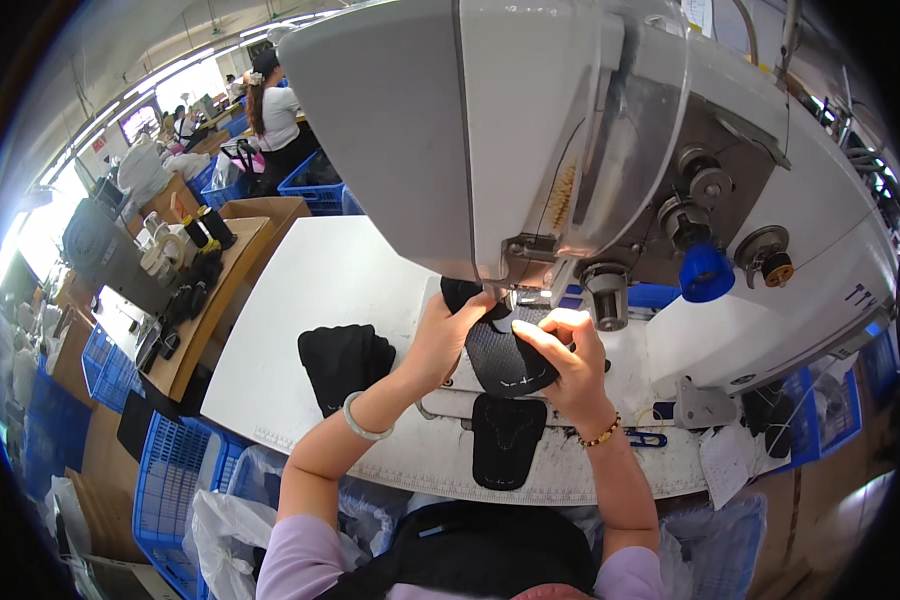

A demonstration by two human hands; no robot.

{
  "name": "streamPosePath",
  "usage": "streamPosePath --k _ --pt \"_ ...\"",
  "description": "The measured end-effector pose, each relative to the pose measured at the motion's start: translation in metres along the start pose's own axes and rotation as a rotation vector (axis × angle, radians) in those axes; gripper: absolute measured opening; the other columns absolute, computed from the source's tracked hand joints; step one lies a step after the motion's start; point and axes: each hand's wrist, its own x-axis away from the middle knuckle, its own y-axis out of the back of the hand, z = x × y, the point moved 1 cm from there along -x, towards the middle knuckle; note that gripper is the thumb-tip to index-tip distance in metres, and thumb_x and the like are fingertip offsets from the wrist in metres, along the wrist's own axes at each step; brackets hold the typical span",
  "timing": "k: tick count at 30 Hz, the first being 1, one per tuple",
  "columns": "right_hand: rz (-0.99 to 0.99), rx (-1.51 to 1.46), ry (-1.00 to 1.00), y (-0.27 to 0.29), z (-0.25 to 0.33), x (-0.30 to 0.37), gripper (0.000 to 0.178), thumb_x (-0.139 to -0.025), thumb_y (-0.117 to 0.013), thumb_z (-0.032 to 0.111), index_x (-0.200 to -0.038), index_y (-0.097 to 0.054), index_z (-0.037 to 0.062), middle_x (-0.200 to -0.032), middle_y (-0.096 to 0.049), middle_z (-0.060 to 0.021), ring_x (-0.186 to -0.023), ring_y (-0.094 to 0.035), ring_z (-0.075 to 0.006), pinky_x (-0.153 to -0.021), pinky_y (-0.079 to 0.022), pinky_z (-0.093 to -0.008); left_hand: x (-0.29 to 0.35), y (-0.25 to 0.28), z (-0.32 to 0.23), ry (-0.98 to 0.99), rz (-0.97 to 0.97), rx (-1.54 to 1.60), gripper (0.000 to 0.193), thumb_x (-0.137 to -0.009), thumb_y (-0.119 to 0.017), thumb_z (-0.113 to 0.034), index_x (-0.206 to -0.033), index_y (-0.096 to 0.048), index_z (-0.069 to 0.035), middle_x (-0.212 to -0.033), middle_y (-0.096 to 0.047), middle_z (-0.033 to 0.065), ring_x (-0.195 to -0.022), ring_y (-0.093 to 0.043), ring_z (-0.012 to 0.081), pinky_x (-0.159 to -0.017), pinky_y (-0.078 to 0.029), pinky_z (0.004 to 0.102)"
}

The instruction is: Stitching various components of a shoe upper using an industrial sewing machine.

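A black mesh fabric piece (505,358) with white stitch marks along its near edge is held up under the head of a white sewing machine (400,130). My left hand (446,340) pinches its left side, close to the needle area. On the right side, my right hand (574,372) grips the same piece between thumb and fingers. The machine's needle is mostly hidden by its head and my hands. Directly below, a flat black fabric piece (508,445) lies near the table's front edge. A pile of black fabric pieces (342,362) sits left of my left wrist.
On the white table (300,270), a blue thread snipper (646,439) and a paper sheet (726,466) lie at the right. Blue crates (175,495) with plastic bags stand beside and under the table. Left is a wooden bench (215,310) with thread spools. A co-worker (275,115) is farther back.
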Motion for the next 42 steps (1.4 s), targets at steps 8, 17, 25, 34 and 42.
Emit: streamPosePath --k 8,17,25,34,42 --pt "-0.019 0.049 0.057 0.0 -0.001 -0.003 0.041 -0.063 -0.078 0.017 -0.102 -0.069 0.012 -0.092 -0.047 -0.0032 -0.068 -0.05 -0.0122 -0.059 -0.044 -0.0243 -0.002 0.001 0.001 -0.003 -0.002 0.037 0.019 -0.09 -0.054 -0.012 -0.1 -0.061 0.003 -0.093 -0.062 0.0025 -0.084 -0.055 0.008 -0.075 -0.044 0.0236" --pt "0.005 -0.003 -0.067 -0.004 0.003 0.007 0.055 -0.059 -0.068 0.015 -0.113 -0.063 0.022 -0.091 -0.056 -0.0014 -0.087 -0.054 -0.0236 -0.074 -0.045 -0.0391 -0.002 0.012 -0.008 0.058 0.124 -0.148 0.017 -0.088 -0.054 -0.01 -0.1 -0.061 0.001 -0.094 -0.062 0.0032 -0.089 -0.055 0.0106 -0.08 -0.043 0.0264" --pt "-0.002 0.128 -0.094 -0.006 0.005 0.009 0.054 -0.06 -0.065 0.011 -0.113 -0.064 0.0227 -0.094 -0.057 -0.0003 -0.086 -0.054 -0.0219 -0.075 -0.044 -0.0367 -0.01 0.013 0.0 0.112 0.114 0.061 0.017 -0.089 -0.055 -0.006 -0.104 -0.059 0.002 -0.1 -0.061 0.0039 -0.091 -0.055 0.0099 -0.081 -0.043 0.0239" --pt "-0.142 0.298 0.126 -0.006 0.008 0.01 0.042 -0.06 -0.055 0.005 -0.099 -0.068 0.0129 -0.095 -0.055 -0.0031 -0.077 -0.054 -0.0201 -0.066 -0.042 -0.033 -0.007 0.009 0.011 -0.078 0.032 0.1 0.017 -0.09 -0.056 -0.008 -0.103 -0.06 0.002 -0.099 -0.062 0.0023 -0.091 -0.055 0.0078 -0.082 -0.043 0.0244" --pt "-0.138 0.264 0.125 -0.001 0.011 0.007 0.044 -0.059 -0.053 0.002 -0.099 -0.067 0.012 -0.096 -0.058 -0.0023 -0.071 -0.053 -0.0187 -0.064 -0.04 -0.0329 -0.004 0.012 0.021 -0.152 0.012 -0.081 0.017 -0.09 -0.056 -0.011 -0.098 -0.061 0.003 -0.089 -0.062 0.0008 -0.082 -0.055 0.0069 -0.072 -0.044 0.0235"
